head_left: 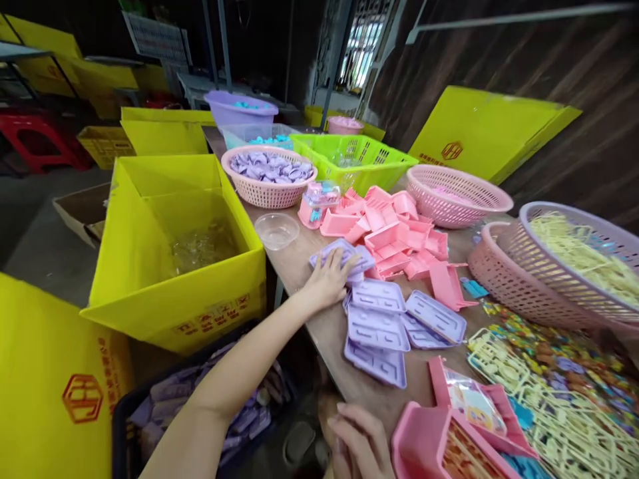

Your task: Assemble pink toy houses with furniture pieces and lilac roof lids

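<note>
My left hand (329, 278) reaches over the table with its fingers spread on top of light purple plastic trays (363, 258); no firm grip shows. Just in front of it, more purple trays (378, 326) with raised ridges lie in overlapping piles. My right hand (362, 439) is low at the table's near edge, its fingers loosely bent and slightly apart, with nothing seen in them. Beside it stands a pink plastic case (419, 436) with orange-brown parts inside. A printed packet (476, 402) lies in the pink part behind it.
Pink plastic pieces (389, 233) are heaped mid-table, near a filled clear box (319, 199) and a round clear dish (277, 231). Baskets (264, 193) line the back; a yellow carton (174, 293) stands left. Cream-coloured frames (574, 412) and small colourful parts cover the right.
</note>
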Tool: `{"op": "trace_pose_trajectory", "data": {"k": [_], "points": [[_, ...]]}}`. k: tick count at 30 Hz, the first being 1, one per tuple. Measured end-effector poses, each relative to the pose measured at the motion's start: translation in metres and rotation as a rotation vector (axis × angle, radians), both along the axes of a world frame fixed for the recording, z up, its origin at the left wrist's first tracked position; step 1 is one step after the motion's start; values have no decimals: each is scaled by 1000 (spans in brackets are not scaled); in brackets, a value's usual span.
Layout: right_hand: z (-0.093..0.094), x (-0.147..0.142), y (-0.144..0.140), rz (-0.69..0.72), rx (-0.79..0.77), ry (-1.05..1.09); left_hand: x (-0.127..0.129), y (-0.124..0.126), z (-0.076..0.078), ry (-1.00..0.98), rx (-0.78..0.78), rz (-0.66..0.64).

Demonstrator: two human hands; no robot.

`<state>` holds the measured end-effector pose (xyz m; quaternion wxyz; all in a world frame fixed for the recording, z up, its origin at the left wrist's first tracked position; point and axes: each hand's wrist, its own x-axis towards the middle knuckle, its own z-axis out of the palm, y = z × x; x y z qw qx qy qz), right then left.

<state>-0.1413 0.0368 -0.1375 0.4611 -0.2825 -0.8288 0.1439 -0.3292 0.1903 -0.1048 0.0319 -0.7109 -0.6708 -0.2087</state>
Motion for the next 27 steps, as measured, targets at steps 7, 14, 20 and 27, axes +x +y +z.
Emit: {"op": "trace_pose_trajectory", "data": {"k": [7,14,20,27], "points": [[11,2,20,-17,-127,-149,-71,-60,-46,-498,512,125],[10,-2,22,-1,-210,-271,-104,-213,-242,-396,-368,681],[10,-4,23,14,-167,-364,-24,-273,-329,-300,-855,299],[11,-6,24,21,-132,-413,7,-264,-363,-130,-1089,303]]}}
